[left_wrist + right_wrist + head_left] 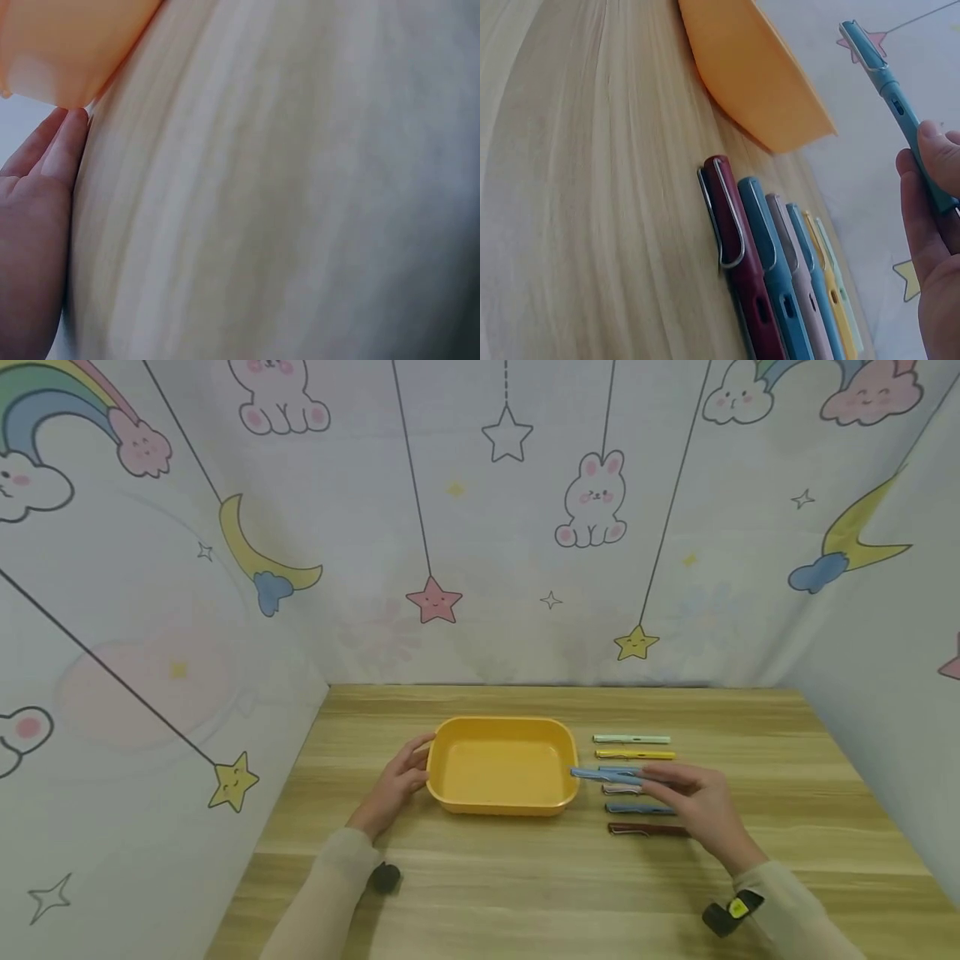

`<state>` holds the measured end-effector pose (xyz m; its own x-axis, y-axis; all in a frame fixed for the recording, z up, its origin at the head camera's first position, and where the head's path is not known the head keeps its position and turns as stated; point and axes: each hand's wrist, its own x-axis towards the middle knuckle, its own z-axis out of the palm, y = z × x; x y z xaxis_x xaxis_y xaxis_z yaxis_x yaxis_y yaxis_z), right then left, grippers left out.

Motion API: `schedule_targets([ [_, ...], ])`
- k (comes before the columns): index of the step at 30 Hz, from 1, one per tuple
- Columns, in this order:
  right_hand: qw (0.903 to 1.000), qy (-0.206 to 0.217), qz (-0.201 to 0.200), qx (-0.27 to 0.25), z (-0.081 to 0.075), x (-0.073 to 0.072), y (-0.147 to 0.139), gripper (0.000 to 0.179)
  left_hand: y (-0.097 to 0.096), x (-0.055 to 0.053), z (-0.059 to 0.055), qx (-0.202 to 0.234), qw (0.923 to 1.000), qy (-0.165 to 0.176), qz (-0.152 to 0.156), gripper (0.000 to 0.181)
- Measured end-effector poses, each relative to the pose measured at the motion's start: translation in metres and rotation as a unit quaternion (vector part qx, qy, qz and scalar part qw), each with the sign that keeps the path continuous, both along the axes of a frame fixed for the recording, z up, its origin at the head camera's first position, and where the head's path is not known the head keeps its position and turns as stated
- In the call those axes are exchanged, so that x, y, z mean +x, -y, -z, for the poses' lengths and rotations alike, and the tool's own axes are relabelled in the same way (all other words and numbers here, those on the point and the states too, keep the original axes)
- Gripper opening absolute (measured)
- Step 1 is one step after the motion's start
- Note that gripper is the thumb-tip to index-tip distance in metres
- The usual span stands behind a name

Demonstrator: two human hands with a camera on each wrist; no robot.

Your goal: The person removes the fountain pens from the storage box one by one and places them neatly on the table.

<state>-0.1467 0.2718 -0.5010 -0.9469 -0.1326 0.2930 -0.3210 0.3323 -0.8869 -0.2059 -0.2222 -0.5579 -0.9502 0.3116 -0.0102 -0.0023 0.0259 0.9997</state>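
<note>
A yellow plastic bin (502, 808) stands on the wooden table, its open top facing up. My left hand (392, 785) rests against its left side; in the left wrist view the extended fingers (69, 142) touch the bin wall. Between thumb and fingers, my right hand (701, 802) pinches a blue pen (588, 772) with a clip on its cap. In the right wrist view this pen (900, 105) is raised above the table, cap pointing away from the hand. The cap end overlaps the bin's right rim in the head view.
Several pens lie in a row right of the bin: light green (632, 739), yellow (635, 754), light blue (810, 259), pinkish (621, 790), darker blue (637, 809) and dark red (645, 829). A patterned cloth (360, 527) surrounds the table (510, 885) at back and sides.
</note>
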Motion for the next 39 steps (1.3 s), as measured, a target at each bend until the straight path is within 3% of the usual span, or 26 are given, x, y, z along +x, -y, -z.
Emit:
schedule_targets([
  [8, 0.9999, 0.012, 0.009, -0.003, 0.000, 0.015, -0.018, 0.031, 0.000, 0.000, 0.000, -0.002, 1.0000, 0.007, -0.007, 0.063],
  [22, 0.9993, 0.002, 0.021, 0.031, 0.015, 0.038, -0.042, 0.026, 0.000, 0.001, 0.001, 0.001, 1.0000, -0.009, 0.002, 0.064],
  [39, 0.9944, -0.028, 0.035, 0.096, 0.045, 0.058, -0.045, 0.024, 0.001, 0.000, 0.000, 0.005, 1.0000, -0.007, 0.004, 0.063],
])
